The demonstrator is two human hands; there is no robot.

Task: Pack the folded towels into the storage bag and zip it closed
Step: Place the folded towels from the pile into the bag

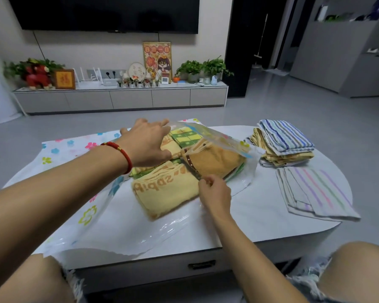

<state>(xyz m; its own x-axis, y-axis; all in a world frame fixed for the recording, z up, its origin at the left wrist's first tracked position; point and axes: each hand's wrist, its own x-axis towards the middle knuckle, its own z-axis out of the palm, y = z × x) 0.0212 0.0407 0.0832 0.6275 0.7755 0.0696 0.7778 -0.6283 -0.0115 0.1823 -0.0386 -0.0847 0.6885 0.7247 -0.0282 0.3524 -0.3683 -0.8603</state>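
A clear storage bag (70, 147) printed with coloured flowers lies across the white table (260, 219). Inside its mouth sit a yellow lettered towel (164, 191), a tan towel (214, 160) and a green-and-yellow patterned towel (187, 136). My left hand (147, 143), with a red bracelet on the wrist, reaches into the bag's opening and lifts the upper plastic layer with spread fingers. My right hand (214, 193) pinches the bag's lower edge beside the yellow towel. A stack of striped towels (282, 143) and a flat pastel-striped towel (313, 193) lie outside, to the right.
The table's curved right edge is close to the loose towels. My bare knees (357, 272) press near the table's front, above a drawer handle (201, 264). Beyond the table are grey floor and a low TV cabinet (123, 99) with plants and ornaments.
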